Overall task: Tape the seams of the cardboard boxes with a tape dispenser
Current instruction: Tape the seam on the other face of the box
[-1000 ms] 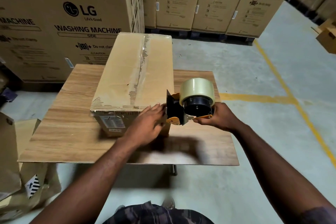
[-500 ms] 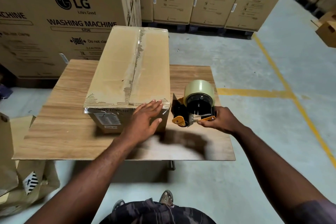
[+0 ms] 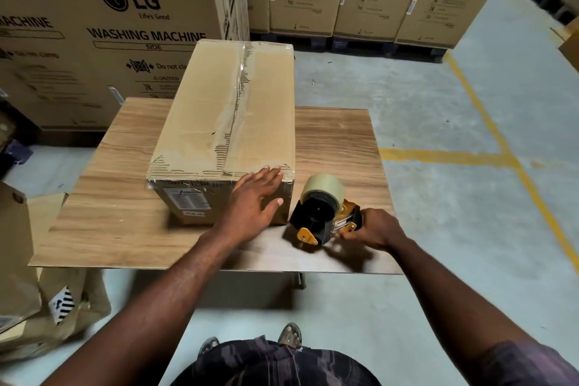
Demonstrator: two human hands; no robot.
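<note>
- From the head camera, your left hand (image 3: pixel 255 197) is now lying flat across the near top edge of the cardboard box (image 3: pixel 225 110), to the right of the centre seam. A second ago it was lower, at the near right corner.
- Its fingers (image 3: pixel 266 174) are lying straight and slightly spread, pressing on the cardboard and gripping nothing.
- Your right hand (image 3: pixel 374 227) is gripping the handle of the tape dispenser (image 3: pixel 322 216), its fingers curled round it.
- You are bringing the dispenser down. A second ago it was raised against the box's near right corner; now it is sitting low over the counter (image 3: pixel 338 135), just beside that corner. Blur is hiding whether it is touching the wood.
- The tape roll (image 3: pixel 324 189) is pointing up and away from you, off the box.
- The box is standing on the counter's left and middle, with a clear strip of tape (image 3: pixel 241 88) already running along its top seam.
- Judging by this, you are finishing the pass at the near end, and your flat hand is probably smoothing the tape's tail there.
- If so, this seam is looking close to done, and the next one will be calling for turning the box.
</note>
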